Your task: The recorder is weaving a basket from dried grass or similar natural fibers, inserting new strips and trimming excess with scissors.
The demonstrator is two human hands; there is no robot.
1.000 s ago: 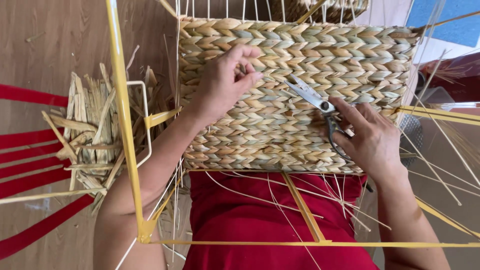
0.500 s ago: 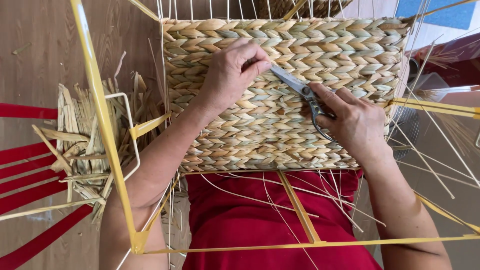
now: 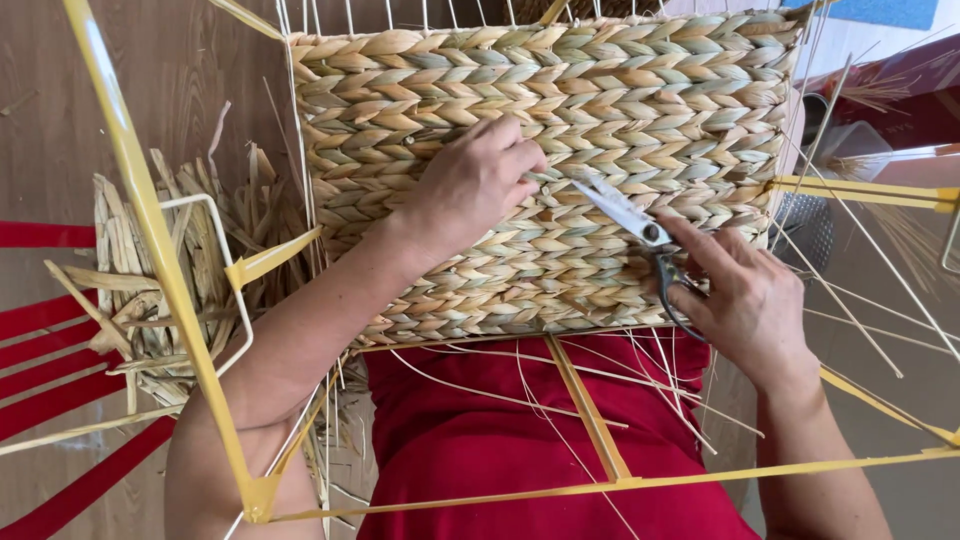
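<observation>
- While lying across the red-clad lap, woven panel (image 3: 540, 160) of braided straw-coloured strands, bound to a yellow wire frame (image 3: 160, 270).
- Pressed on the weave near its middle by the left hand (image 3: 470, 185), fingers curled and pinching at a strand, nothing else grasped.
- Met just beside those fingertips by the scissors (image 3: 630, 215), blades slightly parted, tips touching the braid.
- Gripped by the right hand (image 3: 745, 300), fingers through the dark loops, forefinger laid along the shank.
- Trailing below the panel's lower edge, loose thin fibres.
- Heaped left of the frame, dried strips (image 3: 150, 290) on the wooden floor (image 3: 60, 110).
</observation>
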